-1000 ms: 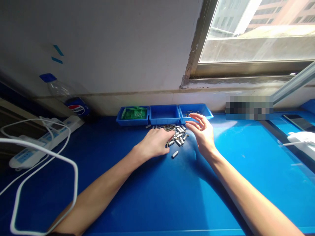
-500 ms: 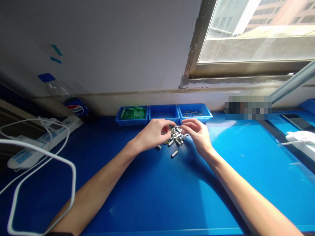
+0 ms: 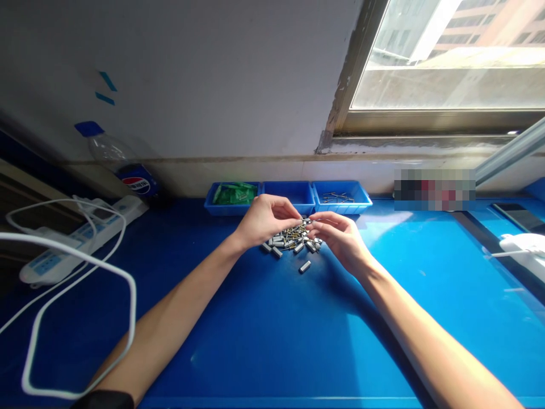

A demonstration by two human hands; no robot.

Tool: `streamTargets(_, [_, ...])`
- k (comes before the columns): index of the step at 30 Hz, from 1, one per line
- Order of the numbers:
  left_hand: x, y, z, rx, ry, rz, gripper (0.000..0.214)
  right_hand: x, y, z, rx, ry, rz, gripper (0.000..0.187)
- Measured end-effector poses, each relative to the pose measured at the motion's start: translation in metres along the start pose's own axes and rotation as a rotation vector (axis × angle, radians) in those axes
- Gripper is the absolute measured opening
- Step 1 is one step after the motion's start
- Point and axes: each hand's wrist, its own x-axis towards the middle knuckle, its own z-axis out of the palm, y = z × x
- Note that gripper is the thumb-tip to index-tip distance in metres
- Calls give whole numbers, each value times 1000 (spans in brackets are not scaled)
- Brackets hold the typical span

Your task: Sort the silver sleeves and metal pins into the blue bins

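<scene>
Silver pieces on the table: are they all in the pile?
No, one silver piece lies apart on the blue table, nearer the camera than the pile.

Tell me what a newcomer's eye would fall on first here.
Probably the left hand and right hand, close together over a pile of metal parts. Behind it stand three blue bins, the leftmost holding green pieces. At upper right, the bright window would likely draw the eye too.

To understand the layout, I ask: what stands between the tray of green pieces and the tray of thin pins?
The head view shows another blue tray between the left tray and right tray.
</scene>
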Motion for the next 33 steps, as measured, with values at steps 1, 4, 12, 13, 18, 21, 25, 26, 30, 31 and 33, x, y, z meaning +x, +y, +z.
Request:
streamTargets(1, [0, -1, 1, 0, 0, 0, 24, 0, 0, 1, 4, 6, 3, 35])
streamTargets(4, [0, -2, 3, 8, -14, 9, 22, 0, 0, 1, -15, 21, 0, 33])
streamTargets(12, [-5, 4, -2, 396, -166, 9, 9, 5, 3, -7, -133, 139, -82, 31])
streamTargets(13, [-6, 4, -2, 477, -223, -5, 9, 5, 2, -8, -135, 173, -100, 31])
streamTargets(18, [-10, 3, 7, 821, -330, 7, 18, 9, -2, -14, -74, 320, -198, 36])
streamTargets(21, [-10, 2, 12, 891, -330, 47, 17, 10, -3, -17, -81, 337, -244, 45])
streamTargets(25, [-11, 4, 15, 939, -370, 89, 13, 11, 2, -20, -162, 306, -238, 45])
streamTargets(26, [-11, 5, 16, 952, -385, 90, 13, 11, 3, -21, -176, 294, -236, 44])
streamTargets(30, [-14, 7, 25, 1023, -419, 80, 21, 11, 5, -22, -169, 270, -219, 41])
streamTargets(31, [-14, 8, 27, 1040, -416, 73, 25, 11, 5, -22, -168, 268, -214, 41])
streamTargets(33, [-16, 8, 31, 1063, -403, 56, 35, 11, 4, -21, -175, 262, -207, 41])
